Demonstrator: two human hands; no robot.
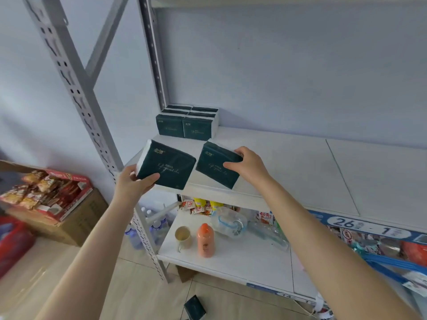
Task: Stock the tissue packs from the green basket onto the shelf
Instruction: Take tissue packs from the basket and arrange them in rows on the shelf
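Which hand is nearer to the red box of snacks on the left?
Left. The left hand, gripping one tissue pack, is up and to the right of the red snack box. The right hand, gripping the other pack, is farther right, over the shelf.

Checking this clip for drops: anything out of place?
One tissue pack lies on the floor in front of the shelf, away from the stacked packs. A clear bottle lies on its side on the lower board.
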